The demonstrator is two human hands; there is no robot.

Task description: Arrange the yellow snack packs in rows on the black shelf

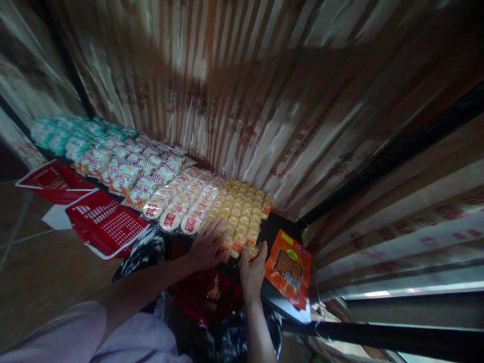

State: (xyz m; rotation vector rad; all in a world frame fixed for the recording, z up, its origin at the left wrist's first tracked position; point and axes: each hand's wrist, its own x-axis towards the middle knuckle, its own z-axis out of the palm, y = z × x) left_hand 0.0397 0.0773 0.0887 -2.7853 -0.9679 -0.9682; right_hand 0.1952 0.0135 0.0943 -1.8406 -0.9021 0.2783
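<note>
Round white packs, chip bags and green bags crowd the black desk leftward; an orange pouch lies just right of the right hand, which grips a small yellow pack at the row's near end. The left hand rests open on neighbouring yellow packs. Red baskets sit beside the desk, contents unclear.

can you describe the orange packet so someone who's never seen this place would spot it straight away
Find the long black shelf in front of the pleated curtain, then go to its right end, just past the right hand. The flat orange packet lies there alone, unlike the small yellow packs in tight rows beside it.
</note>
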